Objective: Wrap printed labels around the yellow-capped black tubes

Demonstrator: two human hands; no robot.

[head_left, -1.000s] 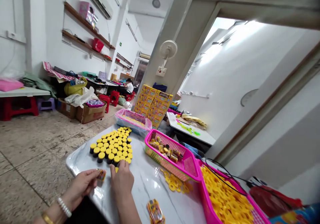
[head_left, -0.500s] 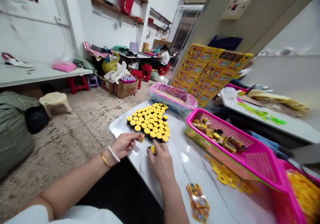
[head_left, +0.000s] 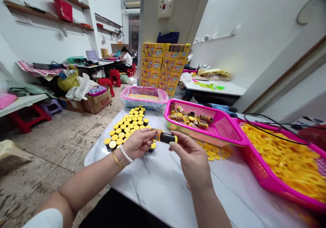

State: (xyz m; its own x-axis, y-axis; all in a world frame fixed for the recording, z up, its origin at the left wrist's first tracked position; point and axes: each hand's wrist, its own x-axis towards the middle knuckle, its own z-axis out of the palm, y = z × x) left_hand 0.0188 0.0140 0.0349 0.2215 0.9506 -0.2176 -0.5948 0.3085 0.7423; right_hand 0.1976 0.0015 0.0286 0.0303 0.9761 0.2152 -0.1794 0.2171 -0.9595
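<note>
Between my fingers a small black tube with a yellow cap (head_left: 168, 138) lies sideways above the table. My right hand (head_left: 195, 158) pinches its capped end. My left hand (head_left: 139, 142) is closed on a small printed wrapper (head_left: 158, 135), yellow and red, which meets the tube's other end; whether it is around that end or only against it, I cannot tell. Behind my left hand, many black tubes with yellow caps (head_left: 126, 130) stand upright in a close group on the white marbled table (head_left: 163, 180).
A pink basket (head_left: 229, 133) holds wrapped tubes, with yellow rings (head_left: 212, 151) beside it. Another pink basket (head_left: 265, 180) at right is full of yellow pieces. A plastic-lined basket (head_left: 124, 97) and stacked yellow boxes (head_left: 163, 65) stand behind. A person (head_left: 126, 57) sits far back.
My right hand has lifted a capped tube off the table and brought it to the wrapper in my left hand. The view has swung right and levelled.
</note>
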